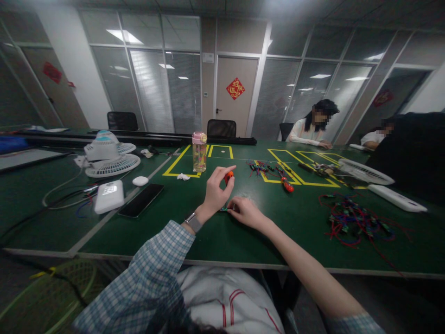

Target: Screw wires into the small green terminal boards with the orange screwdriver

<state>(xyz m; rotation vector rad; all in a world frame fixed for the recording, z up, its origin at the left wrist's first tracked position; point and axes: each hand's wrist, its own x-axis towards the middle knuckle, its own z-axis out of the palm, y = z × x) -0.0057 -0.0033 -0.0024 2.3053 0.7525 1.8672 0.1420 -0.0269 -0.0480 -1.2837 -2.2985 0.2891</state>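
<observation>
My left hand (219, 189) is closed around the orange-red and black handle of a screwdriver (228, 176), which stands roughly upright with its lower end hidden by my fingers. Beneath it, a small green circuit board (223, 209) lies on the table, mostly covered by my hands. My right hand (246, 212) rests low on the tabletop, thumb and fingers pinched at the board's edge. To the right lies a heap of small boards with red and blue wires (358, 218). A smaller wired bunch (259, 168) sits farther back, near a red-handled tool (288, 185).
The green table (194, 232) bears yellow tape outlines. A pink-lidded bottle (199, 153) stands ahead of my left hand. Leftward are a phone (142, 200), a white power bank (109, 196) and white fans (113, 164). Two people sit across at the right. A green basket (52, 297) is below the edge.
</observation>
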